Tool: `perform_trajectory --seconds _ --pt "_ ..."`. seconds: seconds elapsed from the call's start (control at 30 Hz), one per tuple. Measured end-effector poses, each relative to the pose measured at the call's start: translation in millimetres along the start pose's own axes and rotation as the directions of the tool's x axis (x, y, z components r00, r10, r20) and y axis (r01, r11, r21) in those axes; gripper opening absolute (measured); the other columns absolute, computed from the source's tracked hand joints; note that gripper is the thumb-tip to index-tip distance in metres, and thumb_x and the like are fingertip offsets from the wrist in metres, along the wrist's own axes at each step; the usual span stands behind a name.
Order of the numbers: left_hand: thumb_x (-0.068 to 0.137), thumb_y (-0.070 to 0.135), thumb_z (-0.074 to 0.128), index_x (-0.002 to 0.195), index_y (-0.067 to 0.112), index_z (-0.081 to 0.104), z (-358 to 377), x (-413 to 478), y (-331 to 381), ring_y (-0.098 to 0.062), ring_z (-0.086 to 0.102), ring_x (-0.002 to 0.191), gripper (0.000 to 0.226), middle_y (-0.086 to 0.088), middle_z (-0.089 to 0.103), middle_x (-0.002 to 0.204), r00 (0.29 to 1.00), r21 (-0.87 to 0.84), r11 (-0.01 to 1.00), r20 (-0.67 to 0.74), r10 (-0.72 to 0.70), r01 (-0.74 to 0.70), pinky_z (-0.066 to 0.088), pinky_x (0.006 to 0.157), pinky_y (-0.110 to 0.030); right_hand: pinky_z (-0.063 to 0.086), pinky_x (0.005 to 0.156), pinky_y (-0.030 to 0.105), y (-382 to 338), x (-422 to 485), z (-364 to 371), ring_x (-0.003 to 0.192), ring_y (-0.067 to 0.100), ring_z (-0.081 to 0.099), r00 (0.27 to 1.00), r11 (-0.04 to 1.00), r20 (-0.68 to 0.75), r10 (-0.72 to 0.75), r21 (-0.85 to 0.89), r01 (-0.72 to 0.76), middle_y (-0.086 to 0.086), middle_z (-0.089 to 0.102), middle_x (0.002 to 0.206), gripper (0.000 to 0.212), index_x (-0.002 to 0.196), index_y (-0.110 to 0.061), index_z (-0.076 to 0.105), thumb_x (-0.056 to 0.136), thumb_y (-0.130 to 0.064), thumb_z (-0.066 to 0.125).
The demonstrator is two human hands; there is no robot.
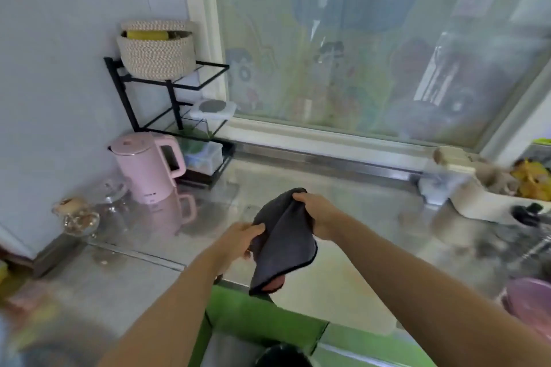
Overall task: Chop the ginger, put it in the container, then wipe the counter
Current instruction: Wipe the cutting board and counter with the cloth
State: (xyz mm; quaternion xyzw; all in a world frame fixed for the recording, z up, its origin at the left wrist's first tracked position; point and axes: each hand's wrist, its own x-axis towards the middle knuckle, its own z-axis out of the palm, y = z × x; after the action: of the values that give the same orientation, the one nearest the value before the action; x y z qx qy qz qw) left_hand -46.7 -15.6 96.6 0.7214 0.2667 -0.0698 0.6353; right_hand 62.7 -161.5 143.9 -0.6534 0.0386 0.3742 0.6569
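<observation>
A dark grey cloth (283,244) hangs in the air above the shiny steel counter (343,217). My left hand (238,240) pinches its left edge. My right hand (317,213) grips its upper right corner, a little farther from me. The cloth drapes down between the two hands, its lower end near the counter's front edge. No ginger or knife can be made out; the picture is blurred.
A pink kettle (149,167) and a glass jar (79,216) stand at the left. Behind them is a black wire rack (179,98) with a woven basket (156,50). A white tray (483,202) with yellow things sits at the right, a pink bowl (530,301) nearer me.
</observation>
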Motion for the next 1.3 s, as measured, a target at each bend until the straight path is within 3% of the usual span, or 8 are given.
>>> perform_trajectory --seconds 0.2,0.33,0.57,0.73,0.87,1.0,1.13,1.3 --pt "0.097 0.035 0.051 0.074 0.012 0.067 66 -39 -27 -0.024 0.062 0.072 0.036 -0.009 0.068 0.075 0.997 0.173 0.983 -0.046 -0.056 0.063 0.043 0.066 -0.030 0.044 0.089 0.031 74 -41 -77 0.104 0.021 0.057 0.988 0.986 0.045 0.148 -0.081 -0.144 0.012 0.056 0.128 0.037 0.131 -0.001 0.047 0.101 -0.022 0.044" --pt "0.088 0.039 0.064 0.101 0.007 0.073 80 -57 -53 -0.028 0.069 0.091 0.036 -0.012 0.074 0.092 0.949 -0.198 0.937 0.194 -0.250 0.287 0.053 0.081 -0.035 0.047 0.094 0.037 109 -65 -97 0.111 0.028 0.059 0.988 0.985 0.021 0.156 0.077 -0.157 0.015 0.060 0.124 0.037 0.124 -0.002 0.052 0.100 -0.030 0.047" --pt "0.071 0.019 0.077 0.108 0.008 0.067 68 -82 -98 -0.022 0.065 0.099 0.040 -0.009 0.070 0.112 0.786 0.359 0.889 0.444 -0.431 0.284 0.049 0.076 -0.026 0.053 0.075 0.036 150 -99 -98 0.082 0.025 0.063 0.966 0.964 -0.070 0.250 0.112 -0.241 0.012 0.067 0.089 0.034 0.099 -0.005 0.060 0.096 -0.038 0.053" --pt "0.090 0.031 0.054 0.117 0.010 0.063 42 -81 -126 -0.032 0.058 0.111 0.036 -0.015 0.058 0.130 0.852 -0.563 0.694 0.503 -0.143 0.449 0.040 0.100 -0.049 0.053 0.068 0.034 175 -114 -93 0.085 0.025 0.064 0.967 0.936 -0.159 0.200 0.322 -0.140 0.013 0.067 0.098 0.037 0.108 -0.006 0.060 0.095 -0.040 0.054" --pt "0.099 0.033 0.046 0.132 0.013 0.053 42 -88 -144 -0.031 0.055 0.122 0.040 -0.013 0.058 0.132 0.810 -0.452 0.791 0.578 -0.093 0.413 0.040 0.105 -0.050 0.054 0.064 0.034 199 -127 -90 0.085 0.025 0.065 0.957 0.920 -0.199 0.209 0.372 -0.124 0.013 0.066 0.103 0.037 0.114 -0.008 0.056 0.098 -0.041 0.048" --pt "0.091 0.005 0.059 0.105 0.004 0.065 55 -88 -151 -0.027 0.064 0.092 0.015 -0.019 0.066 0.115 0.956 -0.173 0.957 0.222 -0.192 0.233 0.053 0.075 -0.031 0.050 0.070 0.027 220 -134 -95 0.094 0.017 0.063 0.946 0.967 -0.285 0.155 0.238 -0.087 0.007 0.066 0.109 0.032 0.120 -0.007 0.057 0.098 -0.030 0.052" --pt "0.083 0.001 0.068 0.104 0.006 0.060 48 -77 -156 -0.027 0.060 0.095 0.023 -0.015 0.066 0.104 0.985 -0.061 0.990 -0.105 -0.133 0.127 0.050 0.084 -0.036 0.053 0.067 0.027 236 -138 -101 0.084 0.017 0.063 0.895 0.997 -0.442 0.054 -0.021 -0.071 0.007 0.066 0.098 0.032 0.121 0.001 0.058 0.091 -0.010 0.060" --pt "0.078 -0.002 0.073 0.119 0.014 0.054 42 -82 -153 -0.023 0.059 0.091 0.048 -0.008 0.062 0.097 0.996 0.118 0.992 -0.076 0.047 -0.038 0.047 0.084 -0.033 0.048 0.095 0.038 244 -144 -103 0.111 0.030 0.058 0.888 0.990 -0.457 -0.047 -0.142 -0.020 0.014 0.057 0.125 0.090 0.147 -0.019 0.024 0.076 -0.001 0.075"
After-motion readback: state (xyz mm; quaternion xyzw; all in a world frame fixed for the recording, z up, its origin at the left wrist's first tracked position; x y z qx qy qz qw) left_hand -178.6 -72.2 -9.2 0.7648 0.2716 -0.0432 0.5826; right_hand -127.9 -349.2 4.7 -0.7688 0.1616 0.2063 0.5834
